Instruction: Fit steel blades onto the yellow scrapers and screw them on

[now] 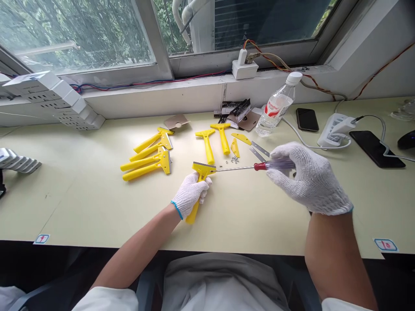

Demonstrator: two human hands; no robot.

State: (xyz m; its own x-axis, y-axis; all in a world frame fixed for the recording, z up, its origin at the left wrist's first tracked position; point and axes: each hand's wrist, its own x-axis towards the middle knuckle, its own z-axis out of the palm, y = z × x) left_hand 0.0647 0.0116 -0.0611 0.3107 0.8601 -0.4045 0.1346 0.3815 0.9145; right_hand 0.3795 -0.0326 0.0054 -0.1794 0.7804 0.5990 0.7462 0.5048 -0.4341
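My gloved left hand point(191, 193) is wrapped round the handle of a yellow scraper point(193, 214), its head pointing away from me. In my gloved right hand point(303, 177) is a screwdriver point(261, 166) with a red and clear handle; its tip meets the right end of the scraper's head. Beyond them lie two yellow scrapers point(207, 147), loose yellow plates point(235, 147), metal blades point(259, 150) and a small pile of screws point(234, 160). Several yellow scrapers with blades point(145, 166) lie in a group at the left.
A water bottle point(275, 108) stands behind my right hand, near black packaging point(240, 111) and a brown card piece point(177, 122). Phones point(307, 119) and a power strip point(333, 131) with cables lie at the right. White boxes point(61, 101) are stacked at the back left.
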